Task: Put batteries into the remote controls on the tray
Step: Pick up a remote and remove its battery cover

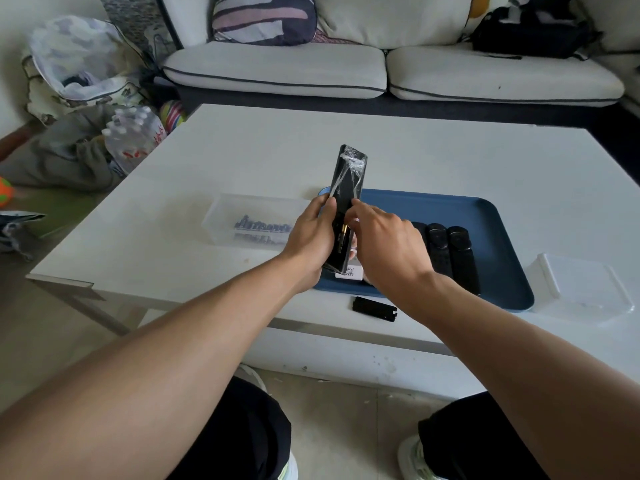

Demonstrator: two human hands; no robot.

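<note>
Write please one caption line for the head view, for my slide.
Left hand holds a black remote above the blue tray while the right hand seats a battery.

A home living room: sofa [381,64], cushion [263,19], coffee table [415,157].

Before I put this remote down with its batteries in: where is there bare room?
Free: the blue tray's far half, beyond the black remotes; the table between the tray and the sofa. Crowded: the tray's near half, and the table edge by the battery cover.
</note>
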